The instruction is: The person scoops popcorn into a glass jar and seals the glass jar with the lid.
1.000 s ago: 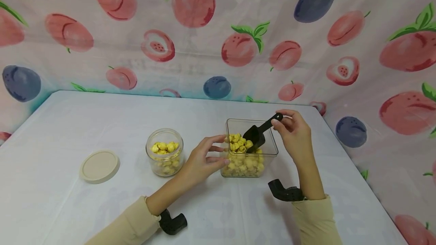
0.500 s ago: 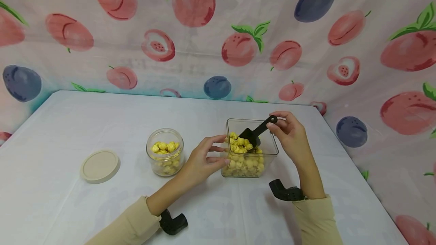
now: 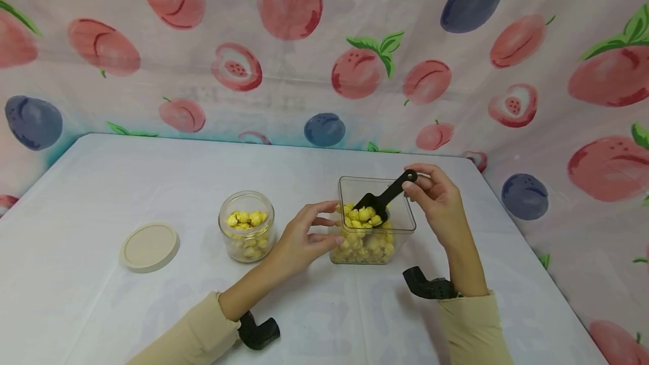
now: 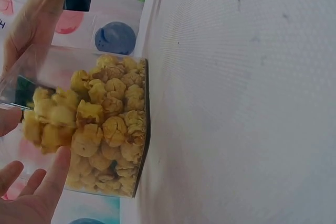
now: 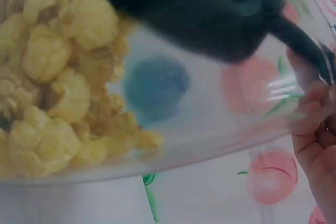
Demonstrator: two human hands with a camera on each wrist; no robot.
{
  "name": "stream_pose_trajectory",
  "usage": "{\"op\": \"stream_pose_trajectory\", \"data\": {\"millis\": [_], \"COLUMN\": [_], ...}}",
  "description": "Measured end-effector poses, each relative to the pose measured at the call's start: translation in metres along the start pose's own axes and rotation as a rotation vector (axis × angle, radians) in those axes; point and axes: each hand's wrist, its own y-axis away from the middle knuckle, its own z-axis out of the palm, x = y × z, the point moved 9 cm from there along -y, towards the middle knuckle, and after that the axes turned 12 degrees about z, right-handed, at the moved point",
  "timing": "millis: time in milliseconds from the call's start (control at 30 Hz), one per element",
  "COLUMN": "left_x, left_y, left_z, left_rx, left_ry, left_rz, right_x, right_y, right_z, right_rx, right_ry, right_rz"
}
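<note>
The black scoop (image 3: 381, 199) was pinched at its handle end by the right hand (image 3: 437, 203), its long axis slanting down-left into the popcorn (image 3: 362, 232) in the square clear container (image 3: 403, 224), steadied by the left hand's (image 3: 299, 244) loosely spread fingers; the glass jar (image 3: 247, 234) stood to the left.

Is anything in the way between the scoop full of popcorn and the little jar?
Only the left hand, which rests on the box between the scoop and the jar. The jar's lid lies off to the side.
</note>
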Motion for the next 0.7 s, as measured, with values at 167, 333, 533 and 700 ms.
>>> {"op": "stream_pose_trajectory", "data": {"millis": [167, 333, 533, 700], "left_x": [0.0, 0.0, 0.0, 0.0], "left_y": [0.0, 0.0, 0.0, 0.0], "left_z": [0.0, 0.0, -0.001, 0.0], "left_rx": [0.003, 0.004, 0.006, 0.0], "left_ry": [-0.004, -0.006, -0.004, -0.007], "left_rz": [-0.002, -0.003, -0.009, -0.005], "right_x": [0.002, -0.001, -0.006, -0.001], "right_y": [0.001, 0.003, 0.005, 0.004], "right_z": [0.009, 0.017, 0.019, 0.01], "right_rx": [-0.102, -0.152, -0.113, -0.032], "right_ry": [0.006, 0.064, 0.085, 0.005], "right_rz": [0.005, -0.012, -0.019, 0.047]}}
